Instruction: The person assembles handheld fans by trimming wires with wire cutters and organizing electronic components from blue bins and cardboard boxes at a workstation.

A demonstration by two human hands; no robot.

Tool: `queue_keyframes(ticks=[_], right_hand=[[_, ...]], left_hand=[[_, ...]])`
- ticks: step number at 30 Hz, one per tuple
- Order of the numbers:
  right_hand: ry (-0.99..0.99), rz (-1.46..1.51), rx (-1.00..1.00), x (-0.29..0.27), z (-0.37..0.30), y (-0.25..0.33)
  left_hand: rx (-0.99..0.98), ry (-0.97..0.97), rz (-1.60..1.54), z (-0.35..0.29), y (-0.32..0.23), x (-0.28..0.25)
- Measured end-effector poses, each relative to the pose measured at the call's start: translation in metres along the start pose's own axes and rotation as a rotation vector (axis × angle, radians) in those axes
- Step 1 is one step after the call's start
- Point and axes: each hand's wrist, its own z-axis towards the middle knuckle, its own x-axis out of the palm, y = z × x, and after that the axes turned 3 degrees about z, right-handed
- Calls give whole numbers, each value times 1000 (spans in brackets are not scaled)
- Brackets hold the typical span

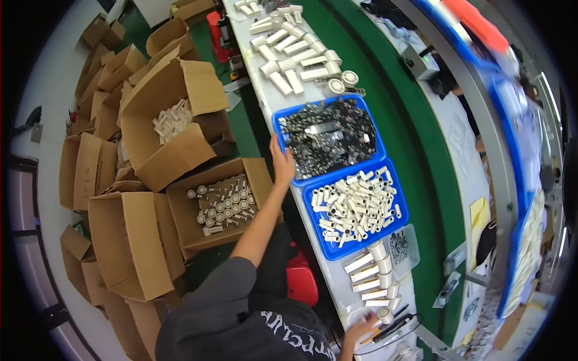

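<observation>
My left arm reaches out to a blue tray (282,133) heaped with small black and silvery parts. My left hand (283,163) is closed on the tray's left rim, thumb and fingers at its edge. Down at the bottom, my right hand (361,328) hovers over the white bench with its fingers apart, close to a white round-headed part (385,315) and some slim tools (394,325). It seems to hold nothing. Against the first tray stands a second blue tray (327,248), full of small white tubular pieces.
White round-headed units with handles (295,45) line the bench's far end; more (373,277) lie nearer. A clear bin (412,246) holds small metal pieces. Open cardboard boxes (138,240) crowd the left, beside a red stool (301,280). A green strip (415,138) runs along the right.
</observation>
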Motion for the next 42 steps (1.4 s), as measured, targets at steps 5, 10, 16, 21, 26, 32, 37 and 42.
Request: queue_keyframes(ticks=[5, 10, 16, 21, 26, 32, 37, 42], right_hand=[[399, -7, -173, 126, 57, 127], [108, -218, -185, 181, 65, 105], [161, -332, -137, 175, 66, 102], [222, -352, -238, 163, 37, 98], [319, -486, -458, 179, 44, 74], [336, -500, -593, 165, 44, 57], [420, -484, -640, 162, 35, 44], [384, -494, -650, 159, 37, 48]], left_hand=[[-212, 103, 64, 2, -1, -15], [-211, 593, -93, 35, -5, -88], [-760, 865, 44, 0, 17, -171], [-809, 765, -78, -49, -8, -98], [-120, 659, 61, -102, 17, -30], [-718, 826, 34, -110, 19, -41], [-413, 893, 277, -114, 41, -54], [-173, 1191, 508, -53, -2, -123]])
